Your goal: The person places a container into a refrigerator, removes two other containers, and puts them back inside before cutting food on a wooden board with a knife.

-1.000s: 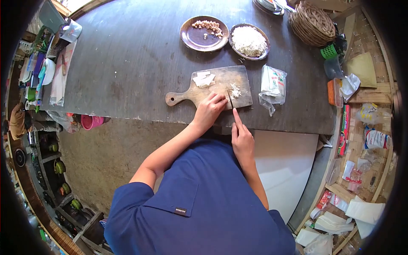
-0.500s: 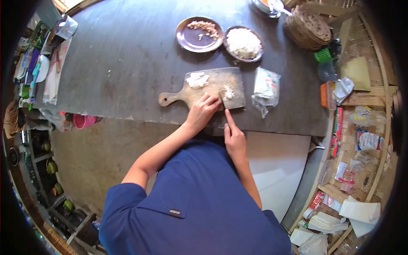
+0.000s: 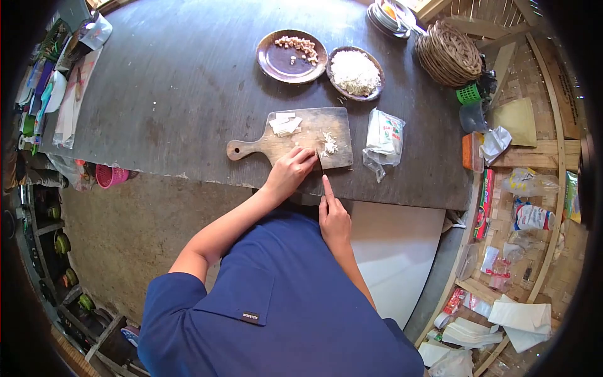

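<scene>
A wooden cutting board (image 3: 300, 139) with a handle on its left lies near the table's front edge. My left hand (image 3: 293, 169) rests on the board's front part, fingers curled and pressed together; what lies under the fingertips is mostly hidden. My right hand (image 3: 335, 221) grips a knife (image 3: 322, 168), index finger stretched along it, the blade beside my left fingertips. White flat slices (image 3: 286, 124) lie at the board's back left. Thin white cut strips (image 3: 328, 144) lie on its right. A plastic-wrapped white packet (image 3: 384, 139) stands right of the board.
Behind the board are a plate with brown pieces (image 3: 291, 69) and a bowl heaped with white shreds (image 3: 355, 74). Stacked dishes (image 3: 389, 19) and a woven basket (image 3: 449, 53) sit at the back right. A pink basket (image 3: 112, 176) hangs by the left front edge.
The whole view has shifted slightly as my head moved. My hands stay at the same part of the board, the knife still beside my left fingers.
</scene>
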Motion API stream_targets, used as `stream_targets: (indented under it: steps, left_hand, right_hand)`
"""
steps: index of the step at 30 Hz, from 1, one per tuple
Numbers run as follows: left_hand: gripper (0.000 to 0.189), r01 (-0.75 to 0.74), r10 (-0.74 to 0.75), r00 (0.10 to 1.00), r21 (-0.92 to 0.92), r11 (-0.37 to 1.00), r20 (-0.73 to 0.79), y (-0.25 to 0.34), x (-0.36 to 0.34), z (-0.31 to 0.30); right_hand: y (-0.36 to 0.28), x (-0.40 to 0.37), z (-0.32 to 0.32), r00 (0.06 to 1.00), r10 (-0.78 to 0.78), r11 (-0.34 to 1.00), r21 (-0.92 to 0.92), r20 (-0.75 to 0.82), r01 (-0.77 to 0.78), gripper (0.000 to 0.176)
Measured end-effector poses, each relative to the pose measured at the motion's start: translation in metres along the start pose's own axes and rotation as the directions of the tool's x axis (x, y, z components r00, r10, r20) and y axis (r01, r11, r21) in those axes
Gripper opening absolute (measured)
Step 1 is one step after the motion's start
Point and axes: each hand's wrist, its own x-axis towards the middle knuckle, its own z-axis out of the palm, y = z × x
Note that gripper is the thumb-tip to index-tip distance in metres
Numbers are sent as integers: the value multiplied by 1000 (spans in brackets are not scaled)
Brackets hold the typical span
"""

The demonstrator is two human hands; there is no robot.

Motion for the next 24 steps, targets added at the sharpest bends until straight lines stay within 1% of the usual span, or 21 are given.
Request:
stream_targets:
  steps: [2, 4, 5, 6, 8, 10, 12, 13, 15, 16, 18, 19, 21, 22, 24]
  left_hand:
    - [27, 15, -15, 1000, -34, 999, -8, 1, 2, -2]
    - [26, 23, -24, 1000, -66, 998, -11, 1, 0, -2]
    - [26, 47, -52, 998, -119, 992, -39, -2, -2, 1]
    - [25, 72, -84, 994, -170, 983, -66, -3, -2, -1]
    - [24, 78, -94, 991, -158, 984, -94, -5, -6, -5]
    - [23, 86, -105, 988, -156, 984, -114, -2, -7, -9]
    - [23, 108, -123, 985, -132, 985, -117, -1, -6, -13]
    - [23, 110, -125, 986, -130, 985, -114, -2, -4, -13]
    - [20, 77, -81, 990, -41, 996, -120, -4, 1, -11]
    - [20, 73, -78, 990, -42, 996, -118, -5, 3, -11]
    - [17, 15, -17, 999, -24, 1000, -46, -8, 7, -11]
    - [17, 12, -13, 999, -25, 1000, -41, -8, 8, -10]
    - [18, -12, 11, 1000, 18, 1000, 23, -9, 10, -8]
    - [18, -18, 17, 999, 19, 1000, 27, -11, 9, -5]
    - [22, 33, -32, 999, -57, 998, 15, -12, 11, -1]
  right_hand:
    - [2, 8, 3, 1000, 15, 1000, -23, 0, -15, 54]
    - [-4, 22, -6, 999, -32, 970, 241, 4, 30, 54]
    - [-10, 24, -14, 1000, -4, 968, 250, 20, -1, 53]
    - [-11, 24, -17, 1000, -10, 968, 253, 18, 5, 53]
    - [-10, 15, -19, 1000, 27, 962, 273, -2, -26, 53]
    - [-5, 3, -18, 1000, 28, 967, 253, -1, -27, 54]
    - [-1, -7, -13, 998, -42, 970, 238, -53, 53, 53]
    - [0, -11, -13, 998, -41, 969, 241, -51, 52, 53]
    - [0, -16, -14, 1000, -29, 978, 207, -6, 29, 53]
    - [0, -15, -15, 1000, -26, 978, 209, -8, 27, 53]
    - [0, -11, -17, 1000, 14, 971, 239, -3, -13, 53]
    - [-1, -8, -20, 1000, 19, 970, 242, -5, -17, 53]
    - [-3, -1, -27, 990, 131, 967, 213, 57, -140, 49]
    - [-3, -2, -26, 989, 135, 965, 218, 54, -144, 49]
    - [-3, -4, -24, 999, 44, 965, 258, -18, -38, 48]
